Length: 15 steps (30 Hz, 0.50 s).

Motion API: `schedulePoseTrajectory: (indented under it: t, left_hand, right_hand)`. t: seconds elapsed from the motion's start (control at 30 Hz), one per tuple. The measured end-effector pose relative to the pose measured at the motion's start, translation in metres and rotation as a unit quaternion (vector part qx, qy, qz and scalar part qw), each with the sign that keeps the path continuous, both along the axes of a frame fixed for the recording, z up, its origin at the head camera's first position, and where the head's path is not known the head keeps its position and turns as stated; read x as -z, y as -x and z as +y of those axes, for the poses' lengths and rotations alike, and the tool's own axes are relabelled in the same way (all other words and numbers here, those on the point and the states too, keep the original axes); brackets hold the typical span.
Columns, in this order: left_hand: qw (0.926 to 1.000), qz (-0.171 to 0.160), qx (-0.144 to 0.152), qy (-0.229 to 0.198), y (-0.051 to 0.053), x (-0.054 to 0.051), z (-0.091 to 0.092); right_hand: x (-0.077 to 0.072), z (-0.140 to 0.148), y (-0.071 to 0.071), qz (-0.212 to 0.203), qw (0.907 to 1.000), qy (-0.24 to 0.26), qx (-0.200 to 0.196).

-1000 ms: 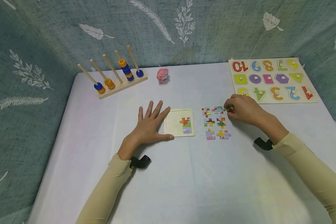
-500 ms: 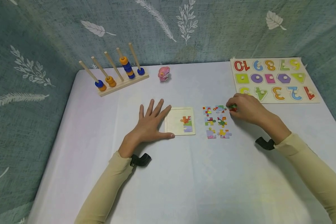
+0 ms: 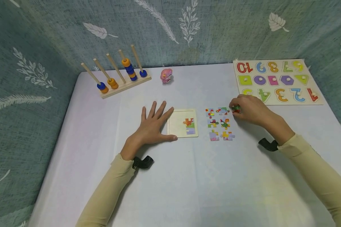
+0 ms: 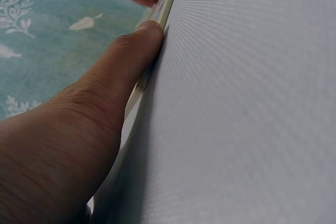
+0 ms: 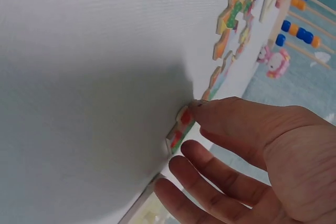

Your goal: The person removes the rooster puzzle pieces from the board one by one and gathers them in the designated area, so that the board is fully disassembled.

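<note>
My left hand (image 3: 150, 129) lies with fingers spread, its index finger and thumb on the left part of a square wooden puzzle tray (image 3: 176, 126). Several pieces (image 3: 190, 130), orange, green and lilac, sit along the tray's right side. In the left wrist view, the thumb (image 4: 149, 29) rests along the tray's edge. My right hand (image 3: 251, 110) pinches a red and green puzzle piece (image 3: 237, 109), partly hidden by the fingers. In the right wrist view, the thumb touches one end of that piece (image 5: 181, 129), which is at the tabletop; the other fingers are bent.
Several loose puzzle pieces (image 3: 213, 123) lie in rows between tray and right hand. Behind the right hand is a wooden number-and-shape board (image 3: 278, 90). A peg stacker (image 3: 128, 85) with blue and orange beads and a pink toy (image 3: 166, 76) stand near the table's back edge.
</note>
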<state>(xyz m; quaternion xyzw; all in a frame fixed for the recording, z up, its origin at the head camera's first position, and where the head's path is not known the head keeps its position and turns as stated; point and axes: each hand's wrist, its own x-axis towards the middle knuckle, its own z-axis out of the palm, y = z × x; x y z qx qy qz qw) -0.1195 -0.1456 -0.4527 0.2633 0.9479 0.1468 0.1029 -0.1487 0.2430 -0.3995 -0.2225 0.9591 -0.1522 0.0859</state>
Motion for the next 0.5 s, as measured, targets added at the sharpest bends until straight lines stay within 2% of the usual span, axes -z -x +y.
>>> schedulePoseTrajectory:
  t: [0.23, 0.5]
  left_hand:
    - [1.0000, 0.000, -0.001, -0.001, -0.001, 0.001, 0.000]
    - [1.0000, 0.001, 0.001, -0.003, 0.001, 0.003, -0.001]
  right_hand:
    - [-0.010, -0.007, -0.004, 0.020, 0.9997, 0.012, 0.002]
    - [-0.026, -0.032, -0.009, 0.034, 0.9990, 0.026, -0.014]
